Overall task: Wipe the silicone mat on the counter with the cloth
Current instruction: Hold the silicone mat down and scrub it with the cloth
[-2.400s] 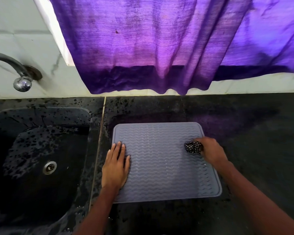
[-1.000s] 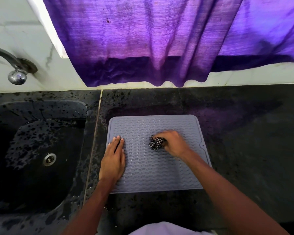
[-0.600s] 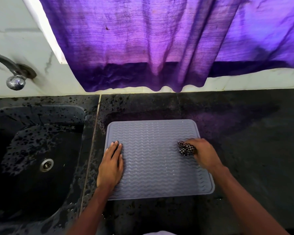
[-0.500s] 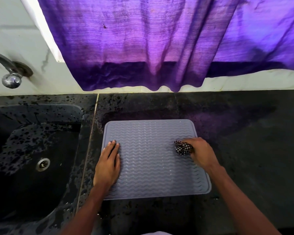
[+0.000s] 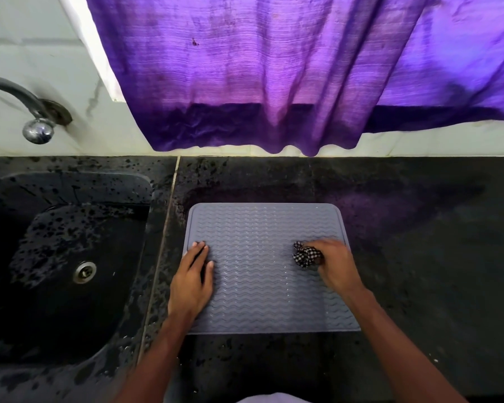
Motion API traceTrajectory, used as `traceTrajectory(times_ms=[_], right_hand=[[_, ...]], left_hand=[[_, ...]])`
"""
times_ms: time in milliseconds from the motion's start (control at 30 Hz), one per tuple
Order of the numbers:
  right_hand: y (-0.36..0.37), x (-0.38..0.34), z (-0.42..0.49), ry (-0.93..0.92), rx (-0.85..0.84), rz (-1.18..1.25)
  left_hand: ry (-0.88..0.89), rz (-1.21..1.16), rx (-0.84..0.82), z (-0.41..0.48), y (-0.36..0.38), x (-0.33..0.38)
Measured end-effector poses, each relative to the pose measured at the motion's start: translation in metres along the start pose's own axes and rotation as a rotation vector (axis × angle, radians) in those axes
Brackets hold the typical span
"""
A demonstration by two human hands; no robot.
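Now cloth [image 5: 305,254] is bunched, gripped in curled right hand [image 5: 336,267], pressed on mat [image 5: 262,286] directly under grip, near right edge. Mat is pinned by flat left hand [image 5: 191,282], well left of grip. Wiping is judged midway; strips beyond and behind grip judged undone.

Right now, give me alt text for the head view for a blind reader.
The right hand grips a bunched checkered cloth on the right side of a grey silicone mat, while the left hand lies flat on its left edge. A black sink sits to the left; a purple curtain hangs behind.
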State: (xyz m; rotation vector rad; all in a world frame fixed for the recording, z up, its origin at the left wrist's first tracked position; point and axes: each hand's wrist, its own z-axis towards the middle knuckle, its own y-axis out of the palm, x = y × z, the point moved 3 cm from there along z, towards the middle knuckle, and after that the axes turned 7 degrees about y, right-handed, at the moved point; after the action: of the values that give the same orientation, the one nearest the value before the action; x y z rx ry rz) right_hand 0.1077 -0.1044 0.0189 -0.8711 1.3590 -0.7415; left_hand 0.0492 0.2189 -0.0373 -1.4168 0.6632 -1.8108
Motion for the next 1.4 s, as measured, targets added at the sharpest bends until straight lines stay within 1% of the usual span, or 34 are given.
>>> traceTrajectory(times_ms=[100,167,267,333,400,533,633,800,900,1033,1167,1300,1400], right_hand=[[0.015,-0.015,-0.001,0.006,-0.040,-0.048],[0.013,-0.016,0.004,-0.019,-0.091,-0.009],[0.010,-0.016,0.008,-0.061,-0.103,0.027],[0.022,-0.022,0.003,-0.043,-0.118,-0.044],[0.032,-0.029,-0.001,-0.001,-0.118,-0.107],[0.032,-0.036,0.003,0.022,-0.069,-0.069],[0.032,-0.049,0.001,0.046,-0.029,-0.099],[0.035,-0.063,0.004,0.031,-0.042,-0.072],[0.044,-0.076,0.002,0.014,-0.067,-0.134],[0.041,-0.080,0.007,0.001,-0.053,-0.092],[0.048,-0.086,0.005,0.016,-0.032,-0.132],[0.052,-0.091,0.006,0.007,-0.038,-0.080],[0.057,-0.101,0.003,-0.002,-0.042,-0.099]], left_hand=[[0.002,-0.005,-0.005,-0.001,-0.001,-0.001],[0.009,-0.006,-0.009,-0.002,-0.002,-0.001],[0.010,-0.014,-0.021,-0.002,-0.003,-0.001],[0.010,-0.015,-0.017,-0.002,-0.003,-0.001],[0.013,-0.020,-0.011,-0.001,-0.004,-0.001],[0.015,-0.045,-0.011,-0.002,-0.005,-0.002],[0.002,-0.057,-0.009,-0.001,-0.006,0.000],[0.001,-0.069,-0.005,0.000,-0.008,0.000],[0.001,-0.083,0.001,0.000,-0.009,0.002],[-0.004,-0.097,0.006,0.000,-0.011,0.002],[0.001,-0.102,0.007,0.000,-0.010,0.001],[0.000,-0.121,0.003,0.000,-0.009,-0.001],[-0.005,-0.128,-0.005,0.000,-0.009,-0.001]])
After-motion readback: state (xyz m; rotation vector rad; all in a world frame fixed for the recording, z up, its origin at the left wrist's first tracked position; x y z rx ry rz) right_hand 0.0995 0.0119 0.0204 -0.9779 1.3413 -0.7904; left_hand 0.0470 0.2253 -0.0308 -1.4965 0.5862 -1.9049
